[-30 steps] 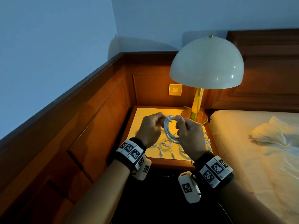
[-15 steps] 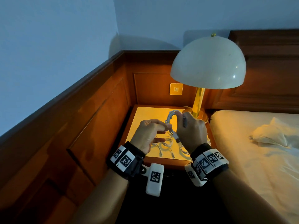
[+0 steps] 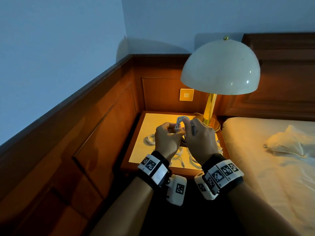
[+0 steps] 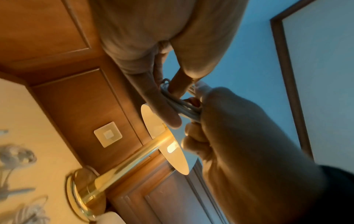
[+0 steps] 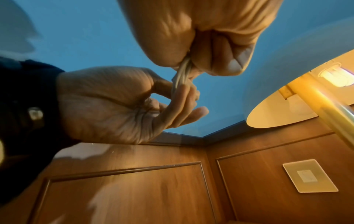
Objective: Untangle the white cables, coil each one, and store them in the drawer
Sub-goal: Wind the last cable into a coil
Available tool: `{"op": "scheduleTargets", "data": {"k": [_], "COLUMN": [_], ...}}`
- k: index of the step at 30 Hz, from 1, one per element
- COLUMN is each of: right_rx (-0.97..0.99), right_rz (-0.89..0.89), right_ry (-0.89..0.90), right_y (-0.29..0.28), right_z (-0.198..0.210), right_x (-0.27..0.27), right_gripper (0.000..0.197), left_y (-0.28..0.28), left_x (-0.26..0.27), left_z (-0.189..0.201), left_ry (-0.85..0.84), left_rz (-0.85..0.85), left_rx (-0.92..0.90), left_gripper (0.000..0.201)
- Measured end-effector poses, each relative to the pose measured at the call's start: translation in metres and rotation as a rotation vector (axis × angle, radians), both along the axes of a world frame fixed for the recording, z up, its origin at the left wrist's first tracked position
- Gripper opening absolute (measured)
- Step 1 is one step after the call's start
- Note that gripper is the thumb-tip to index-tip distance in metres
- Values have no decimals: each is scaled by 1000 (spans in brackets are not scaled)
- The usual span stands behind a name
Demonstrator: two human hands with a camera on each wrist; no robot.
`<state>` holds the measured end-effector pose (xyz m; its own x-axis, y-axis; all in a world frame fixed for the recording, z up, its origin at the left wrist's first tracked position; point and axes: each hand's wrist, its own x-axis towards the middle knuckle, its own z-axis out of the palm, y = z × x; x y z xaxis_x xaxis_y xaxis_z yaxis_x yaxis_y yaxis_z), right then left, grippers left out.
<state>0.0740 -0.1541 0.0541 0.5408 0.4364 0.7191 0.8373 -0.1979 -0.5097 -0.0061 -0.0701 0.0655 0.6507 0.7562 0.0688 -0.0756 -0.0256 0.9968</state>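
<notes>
Above the middle of the nightstand (image 3: 139,133), the left hand (image 3: 166,138) and the right hand (image 3: 200,138) meet close together, both closed on the same coiled white cable (image 3: 181,121). Left thumb and fingers (image 5: 180,97) pinch the bundled strands, while the right hand's curled fingers (image 5: 226,50) clamp the bundle from the other side; a loop of it arches up between the two hands. Below them, more loose white cables (image 3: 150,139) lie on the nightstand top, one small coil toward its left edge and others spread toward the front edge. At the back right corner stands a brass lamp (image 3: 210,108) with a white dome shade, lit. A wall plate (image 3: 186,94) sits on the wood panelling behind. Beside the nightstand's right edge lies a bed (image 3: 265,159) with a crumpled cloth (image 3: 286,143) on it.
</notes>
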Motion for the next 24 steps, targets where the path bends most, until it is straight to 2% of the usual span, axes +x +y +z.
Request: {"op": "scheduleTargets", "data": {"k": [4,6,9,12,14,17,21,24], "right_rx": [-28,-53,-19,-15,-27,-36,-137,-250], "right_rz": [-19,-18,1,25,32,26,12,38], "right_ry": [-10,-11,143,270,291,285,190,99], "right_y": [-2,-3,-6,-12,-13,-13,-15,-18], "right_z": [4,5,5,3,4,8,12,15], "right_x": [0,-2,1,8,12,19,29,34], "right_gripper": [28,29,33,39,37,32,30,33], "left_y": [3,2,2,9,9,4,-1,8], "left_x": [9,12,17,18,18,18,17,10], "left_z": [-2,-3,-4,-3,-2,1,6,15], "left_ry": [140,172,192,249,159,99,177,175], "left_rz": [79,85,33,23,-117,-296,-361,-511], "left_rx": [311,411,489,644,546,247,132,12], "left_gripper": [15,13,11,16,12,8,29,13]}}
